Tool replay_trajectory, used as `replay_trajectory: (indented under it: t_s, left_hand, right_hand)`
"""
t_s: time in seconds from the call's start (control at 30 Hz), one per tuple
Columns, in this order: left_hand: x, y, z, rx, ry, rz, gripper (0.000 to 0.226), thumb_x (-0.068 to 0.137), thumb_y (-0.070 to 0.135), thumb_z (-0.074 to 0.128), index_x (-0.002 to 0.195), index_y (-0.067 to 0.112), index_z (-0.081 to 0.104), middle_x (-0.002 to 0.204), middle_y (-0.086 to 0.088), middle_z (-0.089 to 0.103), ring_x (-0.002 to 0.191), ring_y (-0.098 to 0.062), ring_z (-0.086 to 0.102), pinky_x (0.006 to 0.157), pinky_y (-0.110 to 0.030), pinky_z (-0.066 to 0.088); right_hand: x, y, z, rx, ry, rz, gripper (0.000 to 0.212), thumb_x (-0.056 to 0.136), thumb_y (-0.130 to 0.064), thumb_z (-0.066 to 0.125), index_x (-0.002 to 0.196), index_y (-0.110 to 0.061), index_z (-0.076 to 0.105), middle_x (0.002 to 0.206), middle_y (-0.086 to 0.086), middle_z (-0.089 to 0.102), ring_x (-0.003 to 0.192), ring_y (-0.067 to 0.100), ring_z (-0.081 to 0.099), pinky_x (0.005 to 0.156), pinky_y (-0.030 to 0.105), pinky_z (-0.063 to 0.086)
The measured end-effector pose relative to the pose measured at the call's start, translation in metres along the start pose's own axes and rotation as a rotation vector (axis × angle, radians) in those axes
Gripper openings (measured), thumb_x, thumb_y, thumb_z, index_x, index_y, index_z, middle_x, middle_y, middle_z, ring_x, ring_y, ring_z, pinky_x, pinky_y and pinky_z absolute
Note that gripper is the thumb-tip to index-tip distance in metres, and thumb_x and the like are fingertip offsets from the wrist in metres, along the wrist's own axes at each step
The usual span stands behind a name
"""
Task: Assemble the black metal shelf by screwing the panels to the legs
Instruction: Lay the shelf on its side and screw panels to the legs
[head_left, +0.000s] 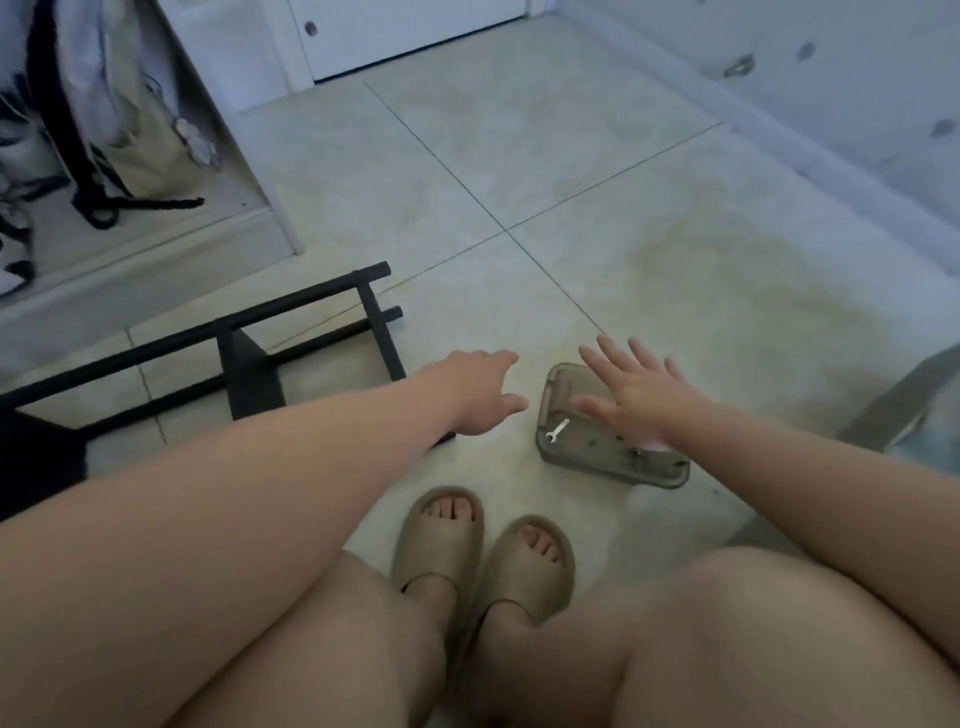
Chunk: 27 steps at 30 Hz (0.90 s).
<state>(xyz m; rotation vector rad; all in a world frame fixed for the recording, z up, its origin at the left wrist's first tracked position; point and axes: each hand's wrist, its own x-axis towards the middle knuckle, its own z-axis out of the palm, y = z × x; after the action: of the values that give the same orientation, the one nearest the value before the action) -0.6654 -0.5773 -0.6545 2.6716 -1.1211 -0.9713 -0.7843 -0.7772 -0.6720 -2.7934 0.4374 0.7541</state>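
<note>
1. Black metal shelf (249, 374) is lying on the tiled floor (597, 171) at the left, only partly built. Long thin bars are running from the left edge toward the middle. A flat dark panel is standing between them, and cross bars are joining them at the right end.
2. Beyond it, at the far left, bags (135, 135) with black straps are sitting in an open white closet (234, 62). Its base is rising a step above the floor.
3. Left hand (483, 389) is reaching forward just right of the shelf's right end. It is released, with fingers straight and thumb spread, and is grasping nothing.
4. Near the person, a pair of beige sandals (441, 540) is resting side by side on the floor, toes pointing away.
5. Right of the left hand, a clear plastic container (613, 470) is sitting on the floor. It is holding a small silver wrench (557, 431) near its left wall and a few tiny dark pieces, too small to name.
6. Right hand (641, 397) is spreading over the container's far half. It is released, with fingers wide apart, and is grasping nothing. Whether the palm is touching the rim I cannot tell.
7. At the right edge, a grey object (904, 400) is showing, blurred and cut off by the frame.
</note>
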Motion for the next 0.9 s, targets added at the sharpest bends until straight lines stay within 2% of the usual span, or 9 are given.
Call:
replay_trajectory:
  t_s: [0.1,0.2,0.33,0.47,0.57,0.63,0.73,0.83,0.9]
  left_hand:
    - [0.039,0.013,0.022,-0.026,-0.120,0.015,0.071,0.100,0.051,0.048,0.158,0.022,0.018,0.159,-0.008,0.034,0.144,-0.030,0.035,0.115,-0.044,0.032]
    - [0.083,0.012,0.051,-0.118,-0.213,-0.016,0.074,0.101,0.047,0.048,0.159,0.015,0.014,0.156,-0.012,0.038,0.141,-0.032,0.040,0.112,-0.041,0.036]
    - [0.128,0.007,0.099,-0.351,-0.213,-0.080,0.071,0.100,0.047,0.047,0.157,0.014,0.019,0.140,-0.012,0.056,0.128,-0.032,0.051,0.096,-0.035,0.042]
    - [0.154,-0.001,0.136,-0.476,-0.110,-0.092,0.052,0.097,0.048,0.048,0.141,0.020,0.041,0.111,-0.005,0.068,0.104,-0.026,0.062,0.075,-0.034,0.040]
    - [0.164,-0.006,0.152,-0.488,-0.049,-0.071,0.023,0.097,0.045,0.048,0.100,0.022,0.054,0.091,0.002,0.065,0.090,-0.023,0.060,0.062,-0.032,0.036]
    - [0.166,-0.006,0.159,-0.494,-0.008,-0.042,0.026,0.098,0.044,0.048,0.081,0.024,0.047,0.080,0.005,0.059,0.077,-0.018,0.056,0.057,-0.028,0.032]
    - [0.167,-0.005,0.164,-0.519,0.033,-0.006,0.031,0.098,0.043,0.049,0.075,0.024,0.042,0.073,0.007,0.053,0.070,-0.007,0.050,0.055,-0.028,0.030]
    - [0.166,-0.005,0.167,-0.557,0.022,0.002,0.031,0.099,0.045,0.047,0.076,0.025,0.044,0.073,0.006,0.056,0.071,-0.012,0.053,0.057,-0.031,0.033]
    - [0.165,-0.005,0.168,-0.579,0.005,-0.006,0.032,0.099,0.047,0.046,0.077,0.023,0.045,0.074,0.004,0.058,0.072,-0.017,0.055,0.058,-0.033,0.035]
  right_hand:
    - [0.013,0.031,0.027,0.002,-0.071,0.060,0.076,0.099,-0.069,0.027,0.161,-0.036,-0.003,0.170,-0.009,-0.010,0.157,0.024,-0.007,0.125,0.051,0.006]
    - [0.037,0.056,0.059,0.071,-0.230,0.106,0.077,0.102,-0.063,0.034,0.162,-0.032,-0.001,0.171,-0.004,-0.001,0.157,0.023,0.004,0.125,0.044,0.013]
    - [0.073,0.072,0.106,0.084,-0.347,0.150,0.074,0.105,-0.052,0.041,0.163,-0.027,0.003,0.169,0.001,0.017,0.152,0.025,0.026,0.118,0.039,0.028]
    - [0.100,0.086,0.141,-0.002,-0.291,0.234,0.066,0.103,-0.040,0.048,0.158,-0.018,0.021,0.159,0.009,0.034,0.138,0.035,0.043,0.108,0.046,0.043]
    - [0.114,0.098,0.155,-0.064,-0.207,0.293,0.052,0.098,-0.028,0.056,0.144,-0.012,0.039,0.144,0.014,0.047,0.125,0.037,0.051,0.097,0.044,0.047]
    - [0.123,0.103,0.161,-0.070,-0.173,0.321,0.038,0.097,-0.016,0.056,0.133,-0.008,0.047,0.134,0.016,0.051,0.119,0.038,0.054,0.090,0.044,0.049]
    - [0.134,0.108,0.169,-0.112,-0.134,0.298,0.028,0.096,-0.001,0.050,0.124,-0.004,0.051,0.124,0.020,0.051,0.111,0.041,0.058,0.081,0.046,0.048]
    - [0.139,0.112,0.175,-0.150,-0.089,0.256,0.024,0.097,0.004,0.045,0.119,-0.003,0.050,0.118,0.020,0.050,0.103,0.041,0.059,0.070,0.043,0.041]
    - [0.141,0.114,0.177,-0.167,-0.086,0.240,0.022,0.098,0.002,0.045,0.118,-0.005,0.051,0.116,0.019,0.050,0.102,0.041,0.059,0.069,0.042,0.041]
